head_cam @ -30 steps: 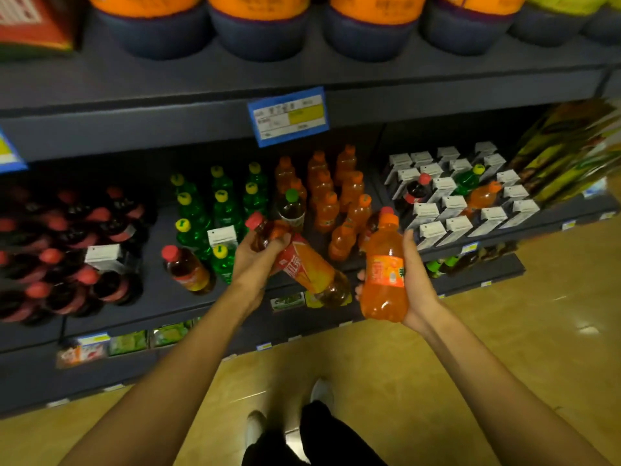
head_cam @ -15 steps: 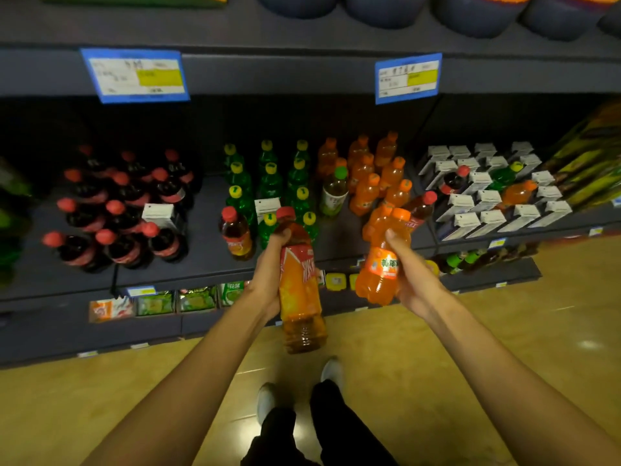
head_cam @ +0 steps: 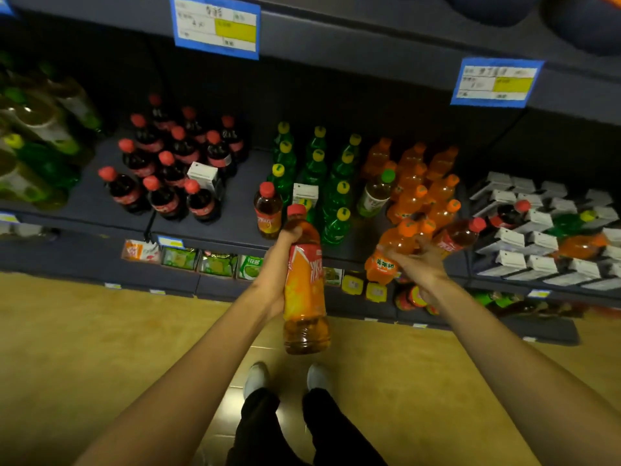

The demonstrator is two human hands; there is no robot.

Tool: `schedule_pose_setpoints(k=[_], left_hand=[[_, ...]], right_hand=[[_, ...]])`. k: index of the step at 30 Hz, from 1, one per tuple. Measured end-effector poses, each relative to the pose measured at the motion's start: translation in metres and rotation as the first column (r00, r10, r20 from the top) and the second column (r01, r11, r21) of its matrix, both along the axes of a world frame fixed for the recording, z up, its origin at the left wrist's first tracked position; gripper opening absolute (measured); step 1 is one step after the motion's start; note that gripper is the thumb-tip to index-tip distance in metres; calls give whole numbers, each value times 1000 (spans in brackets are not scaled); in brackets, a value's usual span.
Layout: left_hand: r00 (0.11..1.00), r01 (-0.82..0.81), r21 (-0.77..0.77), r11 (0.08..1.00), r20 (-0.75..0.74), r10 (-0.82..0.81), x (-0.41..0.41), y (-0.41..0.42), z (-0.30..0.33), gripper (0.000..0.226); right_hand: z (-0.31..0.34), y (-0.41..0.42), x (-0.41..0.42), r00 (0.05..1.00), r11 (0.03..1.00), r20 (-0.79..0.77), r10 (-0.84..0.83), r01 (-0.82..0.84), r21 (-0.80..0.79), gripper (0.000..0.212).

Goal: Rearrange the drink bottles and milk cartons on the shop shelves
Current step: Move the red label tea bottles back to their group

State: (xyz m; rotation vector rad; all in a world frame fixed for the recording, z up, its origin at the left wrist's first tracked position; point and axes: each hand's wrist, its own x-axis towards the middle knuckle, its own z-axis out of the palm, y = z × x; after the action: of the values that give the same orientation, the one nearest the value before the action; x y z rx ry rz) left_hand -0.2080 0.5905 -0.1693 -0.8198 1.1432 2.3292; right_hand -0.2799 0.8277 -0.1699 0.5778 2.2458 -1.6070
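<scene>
A person's left hand point(head_cam: 279, 264) grips a tea bottle point(head_cam: 304, 287); the right hand point(head_cam: 416, 260) clasps an orange soda bottle point(head_cam: 389, 253) at the shelf point(head_cam: 208, 227) front edge, risking toppling neighbours.

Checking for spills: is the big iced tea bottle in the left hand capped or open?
Capped. The iced tea bottle carries its red cap above the left hand gripping its neck.

Dark shop shelf point(head_cam: 235, 227), cola bottles point(head_cam: 168, 169), green bottles point(head_cam: 316, 169), orange bottles point(head_cam: 420, 183), milk cartons point(head_cam: 537, 227)
</scene>
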Motion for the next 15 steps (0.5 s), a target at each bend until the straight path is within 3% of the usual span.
schedule_pose_setpoints(k=[2,6,10,12,15], left_hand=[[999,-40,2,999,11,40,3,8,-2,76],[993,-108,4,994,49,107,10,23,-7,85],[983,-160,-7,987,84,160,13,34,-12,89],[980,-179,-19,984,82,180,14,37,-12,88],[974,-208,-33,978,89,210,17,39,-9,93]], right_hand=[[-18,2,-10,999,994,-14,33,-32,104,55],[-96,31,-48,993,954,30,117,-121,275,93],[-86,3,-66,965,981,239,106,-141,136,56],[-107,0,-77,934,955,286,213,-261,142,50],[-112,-3,-82,922,957,311,231,-273,99,49]])
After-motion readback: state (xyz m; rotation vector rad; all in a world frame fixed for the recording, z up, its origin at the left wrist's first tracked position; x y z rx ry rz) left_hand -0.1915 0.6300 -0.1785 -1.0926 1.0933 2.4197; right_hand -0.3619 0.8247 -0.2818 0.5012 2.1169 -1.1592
